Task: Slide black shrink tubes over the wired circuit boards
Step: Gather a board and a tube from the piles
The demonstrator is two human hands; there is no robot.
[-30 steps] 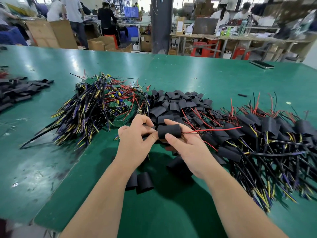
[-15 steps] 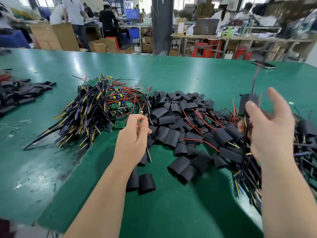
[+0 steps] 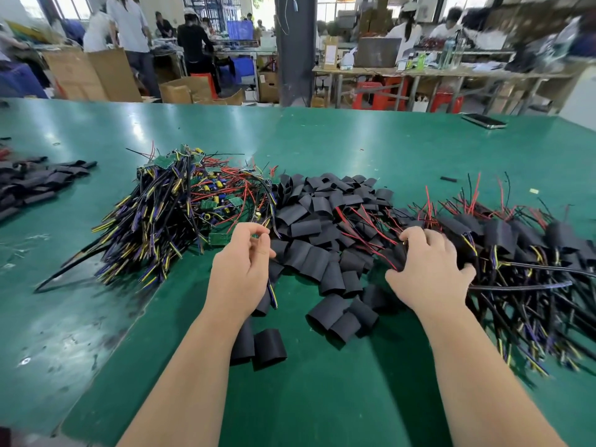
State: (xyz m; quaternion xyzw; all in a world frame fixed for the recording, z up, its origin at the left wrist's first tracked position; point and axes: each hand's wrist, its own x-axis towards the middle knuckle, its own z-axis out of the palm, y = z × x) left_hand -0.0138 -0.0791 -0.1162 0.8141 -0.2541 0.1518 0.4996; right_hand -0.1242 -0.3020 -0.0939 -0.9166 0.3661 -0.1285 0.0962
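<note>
The green table (image 3: pixel 354 140) fills the frame, with three heaps across its middle: bare wired boards (image 3: pixel 180 214) left of centre, loose black tubes (image 3: pixel 322 227) at centre, and sleeved boards (image 3: pixel 516 246) at the right edge. The step in hand looks like starting a fresh piece, one board and one tube. To do it well, I would lift a single board by its body and not its leads, so the tangle does not follow. Then gather the red and black wires into one bundle, pick a tube with its mouth rounded open, and feed the wires through before drawing the tube fully over the board. The right hand (image 3: pixel 429 272), right of centre, lies on the seam between tubes and sleeved boards with its fingers bent down into the heap; whether they have closed on anything is hidden. The left hand (image 3: pixel 240 269), at centre, has its fingers curled with thumb and forefinger nearly meeting beside one green board (image 3: pixel 222 239). A wire (image 3: pixel 273 293) shows under its palm, but I cannot tell if it is held.
</note>
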